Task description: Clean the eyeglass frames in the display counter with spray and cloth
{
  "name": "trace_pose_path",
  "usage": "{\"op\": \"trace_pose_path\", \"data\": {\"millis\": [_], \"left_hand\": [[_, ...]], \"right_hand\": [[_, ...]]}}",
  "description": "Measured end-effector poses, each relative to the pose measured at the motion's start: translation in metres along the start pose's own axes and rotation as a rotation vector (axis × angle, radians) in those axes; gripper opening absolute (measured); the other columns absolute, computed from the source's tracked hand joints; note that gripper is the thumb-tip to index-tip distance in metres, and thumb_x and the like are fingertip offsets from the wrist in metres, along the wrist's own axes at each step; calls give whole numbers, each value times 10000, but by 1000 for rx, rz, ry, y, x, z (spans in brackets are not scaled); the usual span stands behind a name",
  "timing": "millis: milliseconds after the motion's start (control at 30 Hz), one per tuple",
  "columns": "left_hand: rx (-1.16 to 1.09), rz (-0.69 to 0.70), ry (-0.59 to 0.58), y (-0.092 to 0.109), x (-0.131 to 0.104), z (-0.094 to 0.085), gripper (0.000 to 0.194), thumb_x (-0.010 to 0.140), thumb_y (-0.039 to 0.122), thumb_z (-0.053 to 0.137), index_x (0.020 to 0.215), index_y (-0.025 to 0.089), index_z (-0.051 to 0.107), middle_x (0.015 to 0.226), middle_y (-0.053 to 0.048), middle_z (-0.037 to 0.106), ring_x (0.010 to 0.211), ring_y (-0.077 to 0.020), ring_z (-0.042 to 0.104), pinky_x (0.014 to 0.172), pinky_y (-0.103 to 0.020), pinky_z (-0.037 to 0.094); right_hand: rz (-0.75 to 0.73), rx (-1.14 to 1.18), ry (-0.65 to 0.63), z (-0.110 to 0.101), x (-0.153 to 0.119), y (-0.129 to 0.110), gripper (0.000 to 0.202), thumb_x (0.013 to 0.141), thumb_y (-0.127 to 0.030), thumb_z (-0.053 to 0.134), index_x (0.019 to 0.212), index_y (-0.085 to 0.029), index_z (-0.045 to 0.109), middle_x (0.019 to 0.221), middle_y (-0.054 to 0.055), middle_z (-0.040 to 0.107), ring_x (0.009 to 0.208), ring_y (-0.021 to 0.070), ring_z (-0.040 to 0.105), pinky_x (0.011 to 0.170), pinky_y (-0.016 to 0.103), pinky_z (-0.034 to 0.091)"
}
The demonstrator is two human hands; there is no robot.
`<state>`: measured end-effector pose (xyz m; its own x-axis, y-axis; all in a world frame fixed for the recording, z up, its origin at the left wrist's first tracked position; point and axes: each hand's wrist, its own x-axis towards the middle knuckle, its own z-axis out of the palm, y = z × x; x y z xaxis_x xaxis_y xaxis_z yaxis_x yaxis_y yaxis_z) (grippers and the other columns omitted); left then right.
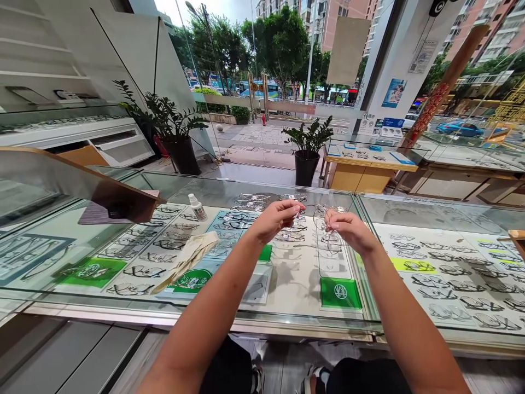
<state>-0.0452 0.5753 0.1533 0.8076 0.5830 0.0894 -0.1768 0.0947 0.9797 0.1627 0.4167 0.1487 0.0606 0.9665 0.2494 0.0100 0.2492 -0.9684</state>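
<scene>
Above the glass counter I hold a pair of thin-rimmed eyeglasses in the air. My left hand is closed in a pinch at the left end, apparently on a temple arm. The fingers of my right hand are pinched on the frame near a lens. The fine wire is hard to separate from the glasses displayed under it. A folded beige cloth lies on the counter left of my left forearm, and a white spray bottle stands upright behind it.
Inside the glass display case lie rows of eyeglasses and green logo cards. A brown-framed mirror juts over the counter at left. Potted plants and a wooden display cabinet stand beyond, before the glass doors.
</scene>
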Motion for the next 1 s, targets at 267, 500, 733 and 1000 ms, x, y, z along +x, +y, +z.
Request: {"op": "trace_pose_path", "data": {"millis": [267, 500, 733, 1000], "left_hand": [[195, 104, -16, -11, 9, -12, 408, 856, 580, 766, 986, 195, 808, 874, -75, 703, 749, -163, 587, 677, -309, 481], [729, 493, 1243, -7, 14, -76, 189, 969, 315, 603, 1073, 198, 710, 1194, -122, 696, 1152, -278, 631, 1061, -448, 471], [762, 121, 1806, -28, 9, -155, 635, 904, 235, 656, 1493, 143, 440, 1588, -246, 452, 1496, -358, 438, 1178, -494, 386], [624, -61, 1738, -46, 11, -180, 627, 908, 111, 601, 1505, 137, 414, 1489, -240, 597, 1467, -382, 477, 1171, -547, 358]], "right_hand": [[82, 189, -46, 2, -2, 7, 238, 767, -433, 845, 701, -221, 758, 799, 44, 566, 784, 199, 522, 749, 362, 467], [122, 362, 66, -3, -7, 17, 246, 699, -451, 880, 696, -284, 700, 855, 60, 608, 841, 237, 600, 802, 437, 576], [160, 379, 83, -7, -5, 26, 312, 642, -496, 943, 704, -305, 704, 883, 58, 682, 911, 265, 676, 940, 503, 576], [123, 453, 57, -8, -2, 32, 275, 692, -451, 933, 741, -300, 709, 843, 31, 685, 905, 241, 698, 940, 459, 591]]}}
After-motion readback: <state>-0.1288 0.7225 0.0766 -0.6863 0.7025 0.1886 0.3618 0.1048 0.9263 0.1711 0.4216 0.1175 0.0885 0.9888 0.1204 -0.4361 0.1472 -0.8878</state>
